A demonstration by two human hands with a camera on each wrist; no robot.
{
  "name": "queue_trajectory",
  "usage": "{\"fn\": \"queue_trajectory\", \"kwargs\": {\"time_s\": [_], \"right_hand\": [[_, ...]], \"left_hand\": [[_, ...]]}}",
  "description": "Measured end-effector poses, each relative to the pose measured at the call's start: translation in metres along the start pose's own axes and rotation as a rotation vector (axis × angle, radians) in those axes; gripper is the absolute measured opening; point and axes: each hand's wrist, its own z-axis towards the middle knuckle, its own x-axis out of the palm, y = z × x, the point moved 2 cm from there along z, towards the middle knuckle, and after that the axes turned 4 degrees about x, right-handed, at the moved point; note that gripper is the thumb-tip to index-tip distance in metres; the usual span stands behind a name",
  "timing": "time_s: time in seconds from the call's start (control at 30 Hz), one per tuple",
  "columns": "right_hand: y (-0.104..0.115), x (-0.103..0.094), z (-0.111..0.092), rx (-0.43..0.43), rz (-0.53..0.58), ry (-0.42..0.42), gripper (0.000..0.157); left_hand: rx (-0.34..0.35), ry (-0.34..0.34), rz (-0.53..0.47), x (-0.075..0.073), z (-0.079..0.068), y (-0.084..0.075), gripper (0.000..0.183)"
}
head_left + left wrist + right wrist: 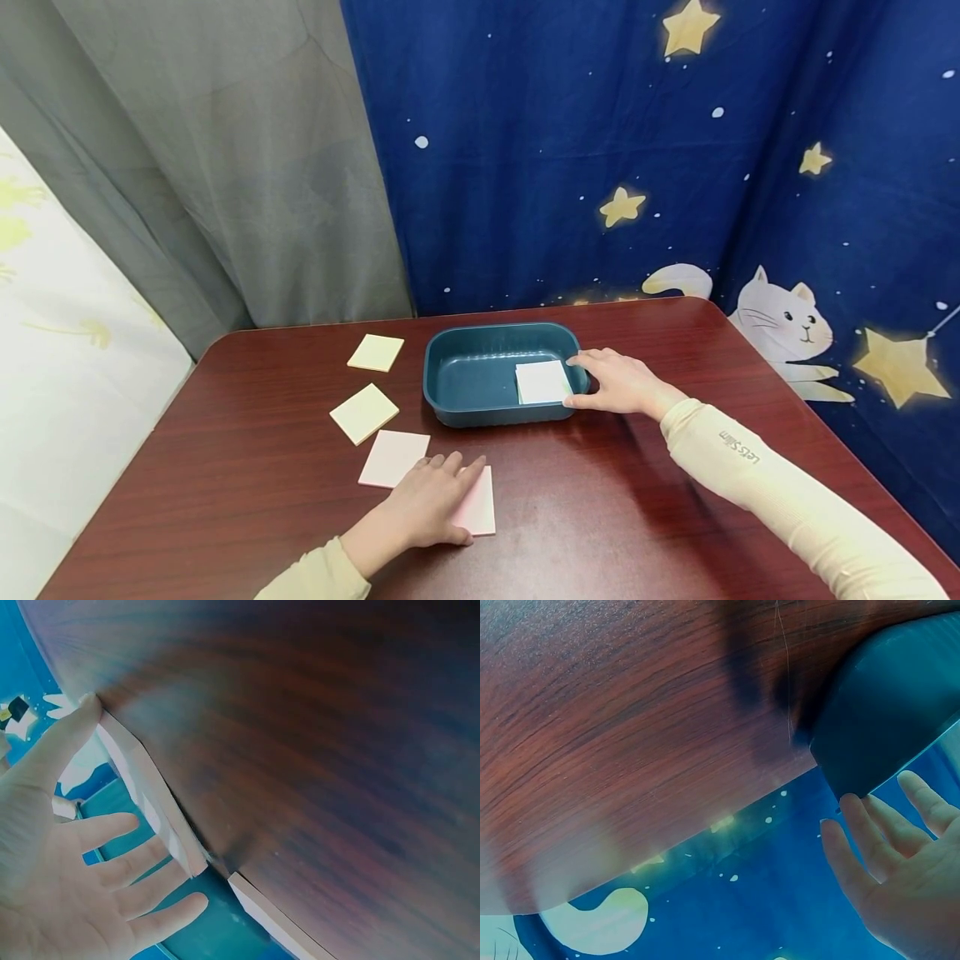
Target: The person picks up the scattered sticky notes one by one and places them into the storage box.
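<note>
My left hand (431,504) lies over a pale pink sticky-note pad (482,508) on the table. In the left wrist view its fingers are extended, and the thumb reaches one corner of this pad (150,791). A second pink pad (392,460) sits just beyond that hand. At the right end of a dark teal bin (480,417), my right hand (622,385) has its thumb and fingers spread at the rim. Close to those fingertips, a white pad (543,382) rests inside the bin, on its right side. The right wrist view shows the fingers against the bin's outer wall (892,705).
Two pale yellow pads (364,413) lie left of the bin, one behind the other. All stand on a reddish-brown wooden table (247,483). Beyond its back edge hang a grey curtain (225,167) and a blue star-patterned curtain (525,208).
</note>
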Motion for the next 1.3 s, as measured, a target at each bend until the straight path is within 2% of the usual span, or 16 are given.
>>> {"fn": "queue_trajectory", "kwargs": {"time_s": [0.53,0.9,1.3], "right_hand": [[0.0004,-0.0008,-0.0005,0.003,0.004,0.001,0.072],[0.0001,-0.0004,-0.0004,0.004,0.003,0.001,0.073],[-0.0001,-0.0006,0.0,-0.006,-0.007,0.003,0.073]], "left_hand": [[0.024,-0.06,0.177,0.0002,0.0021,-0.0028,0.077],[0.024,-0.1,0.142,0.0021,0.0031,-0.0042,0.078],[0.035,-0.09,0.161,-0.0008,0.0019,-0.0054,0.076]]}}
